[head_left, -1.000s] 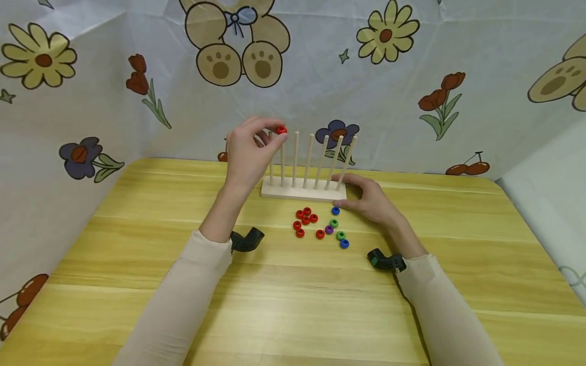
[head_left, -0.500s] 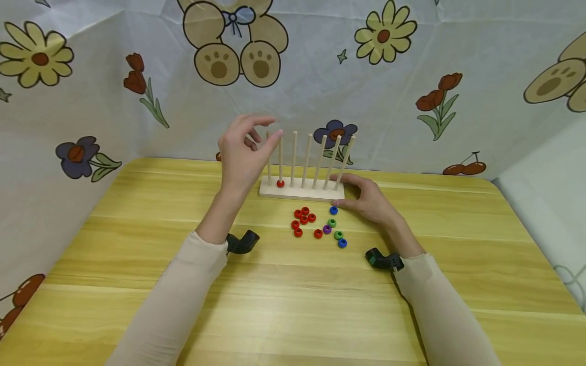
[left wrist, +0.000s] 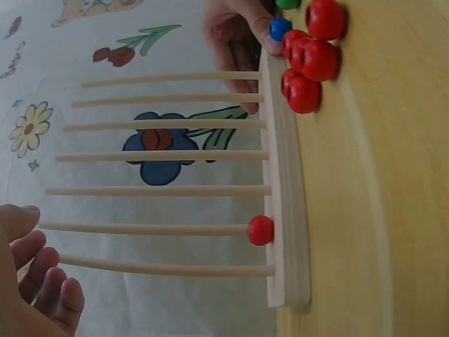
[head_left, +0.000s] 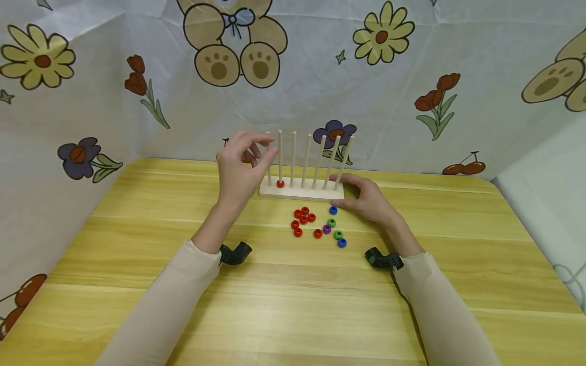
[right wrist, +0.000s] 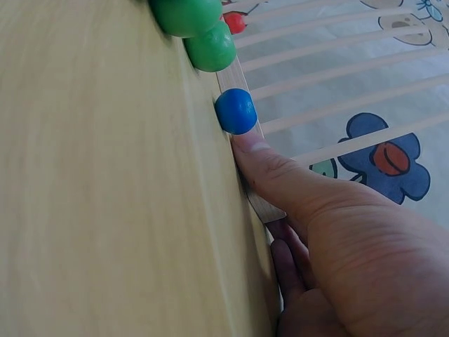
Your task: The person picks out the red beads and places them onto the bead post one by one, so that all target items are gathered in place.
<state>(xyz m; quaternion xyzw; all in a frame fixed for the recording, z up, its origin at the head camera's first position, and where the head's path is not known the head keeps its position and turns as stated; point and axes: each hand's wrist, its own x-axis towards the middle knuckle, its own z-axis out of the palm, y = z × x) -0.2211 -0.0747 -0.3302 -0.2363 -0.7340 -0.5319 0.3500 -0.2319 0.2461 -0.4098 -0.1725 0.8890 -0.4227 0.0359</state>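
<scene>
From the head view I see the left hand raised at the tops of the leftmost pegs, its thumb and forefinger a little apart with nothing between them; I can't tell whether it touches a peg. The right hand grips the right end of the wooden peg rack, thumb in front and fingers behind.

The rack stands upright on the wood-grain surface, its seven pegs in a row. One threaded red bead sits at the foot of the second peg from the left.

In front of the rack I count seven loose red beads, six near each other and one farther right. Beside that one lie a purple bead, two green beads and a blue bead. A second blue bead lies just beside the right thumb; I can't tell if they touch.

Behind everything hangs a white cloth printed with flowers.
</scene>
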